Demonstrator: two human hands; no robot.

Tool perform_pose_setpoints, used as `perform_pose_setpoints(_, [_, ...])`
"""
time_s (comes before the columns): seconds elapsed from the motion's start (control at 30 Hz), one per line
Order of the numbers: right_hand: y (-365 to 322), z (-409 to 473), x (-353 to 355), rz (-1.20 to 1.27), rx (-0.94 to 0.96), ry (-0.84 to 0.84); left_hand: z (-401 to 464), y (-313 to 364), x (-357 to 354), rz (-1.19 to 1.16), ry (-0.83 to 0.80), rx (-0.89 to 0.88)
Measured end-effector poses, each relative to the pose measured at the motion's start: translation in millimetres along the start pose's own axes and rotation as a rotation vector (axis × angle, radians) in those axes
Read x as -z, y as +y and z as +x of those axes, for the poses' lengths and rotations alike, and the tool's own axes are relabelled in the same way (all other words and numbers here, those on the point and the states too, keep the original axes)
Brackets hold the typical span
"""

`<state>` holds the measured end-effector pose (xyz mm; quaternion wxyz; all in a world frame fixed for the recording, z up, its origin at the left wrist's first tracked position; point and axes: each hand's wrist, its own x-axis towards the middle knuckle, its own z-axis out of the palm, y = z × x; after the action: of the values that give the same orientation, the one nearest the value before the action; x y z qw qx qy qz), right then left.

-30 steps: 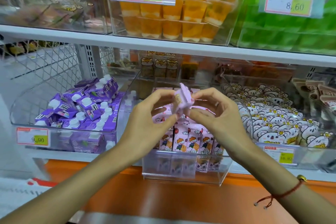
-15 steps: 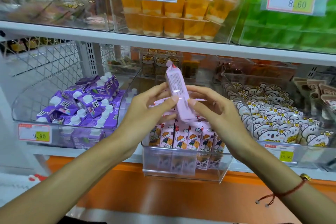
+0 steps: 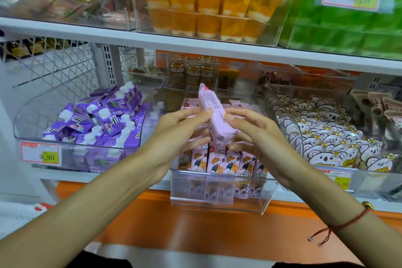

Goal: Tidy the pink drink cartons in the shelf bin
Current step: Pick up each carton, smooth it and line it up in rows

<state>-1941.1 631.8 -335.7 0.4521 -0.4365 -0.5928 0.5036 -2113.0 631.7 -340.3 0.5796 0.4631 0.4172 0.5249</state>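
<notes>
A pink drink carton (image 3: pixel 214 115) is held up in front of the shelf, tilted with its top leaning back and left. My left hand (image 3: pixel 180 135) grips its left side with thumb and fingers. On the carton's right side and lower end, my right hand (image 3: pixel 256 135) pinches it. Below them a clear shelf bin (image 3: pixel 219 191) juts forward over the shelf edge. A row of upright pink cartons (image 3: pixel 219 162) with a cartoon child stands at its front. More pink cartons behind are mostly hidden by my hands.
A clear bin of purple cartons with white caps (image 3: pixel 97 124) sits to the left. A bin of white koala-print packets (image 3: pixel 326 137) is to the right. The white upper shelf (image 3: pixel 195 43) carries orange jelly cups (image 3: pixel 217 6) and green packs (image 3: pixel 348 28).
The pink carton turned from end-on to lengthwise between both hands, then dropped slightly and tilted more. Both hands kept hold of it.
</notes>
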Motion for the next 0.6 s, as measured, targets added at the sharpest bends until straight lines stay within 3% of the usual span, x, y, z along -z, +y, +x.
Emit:
perform_pose_setpoints(0.13, [3,0,-2,-0.147,0.126,0.028,0,2,0,0.118,-0.013,-0.156])
perform_pose_setpoints(0.3, [6,-1,3,-0.612,0.478,0.155,0,6,4,0.261,0.065,-0.283])
perform_pose_setpoints(0.5, [16,5,9,-0.766,0.488,0.174,3,6,11,0.367,0.087,-0.398])
perform_pose_setpoints(0.6, [28,9,11,-0.789,0.331,0.133,14,8,17,0.369,0.205,-0.490])
